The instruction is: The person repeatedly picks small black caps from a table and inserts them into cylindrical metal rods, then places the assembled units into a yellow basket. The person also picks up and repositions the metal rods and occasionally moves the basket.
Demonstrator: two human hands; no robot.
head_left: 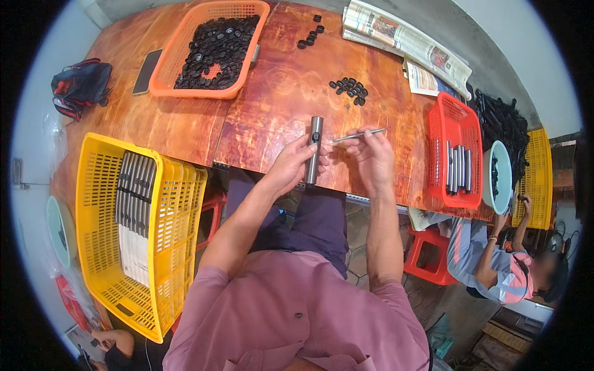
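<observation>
My left hand [289, 166] is wrapped around a grey metal tube [317, 125], held nearly upright at the table's front edge. A small black part [316, 138] sits on the side of the tube, and its lower end is dark. In my right hand [375, 159], a thin metal rod [377, 131] is pinched between the fingers, its pale tip pointing left toward the tube. Rod tip and tube appear slightly apart. Beyond my hands, a cluster of small black round pieces [351, 88] lies on the wooden table [278, 93].
An orange basket [162, 88] holds many black pieces. Grey tubes stand in a red basket [455, 199] at right, beside a light blue bowl [499, 154]. A yellow crate [164, 229] of tubes is at left. Newspapers [414, 46] lie behind. Another person [489, 266] works at far right.
</observation>
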